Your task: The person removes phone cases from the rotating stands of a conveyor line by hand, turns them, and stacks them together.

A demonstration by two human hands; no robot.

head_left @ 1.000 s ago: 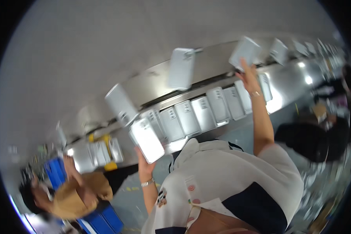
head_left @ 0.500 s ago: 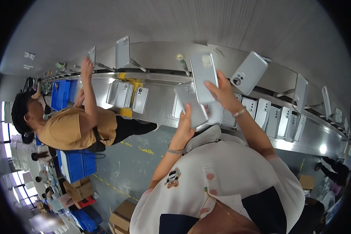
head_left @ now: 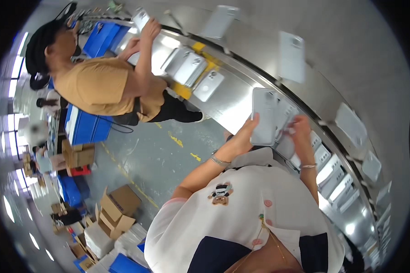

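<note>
My left hand grips a clear, silvery phone case by its lower left edge, with the camera cutout at the top. On the case's right side is my right hand, its fingers bent and smeared by motion. It is over or beside more phone cases on the metal bench; whether it touches one is unclear. Just beyond, another pale phone case is propped on a peg of the line.
Phone cases stand in a row along the bench to the right. Further pegs carry cases. At left, a person in a tan shirt holds a case near a blue bin. Cardboard boxes sit on the floor.
My view has swung left. My right hand has let go of its case and drawn down to the bench. The left hand's case is now more upright.
</note>
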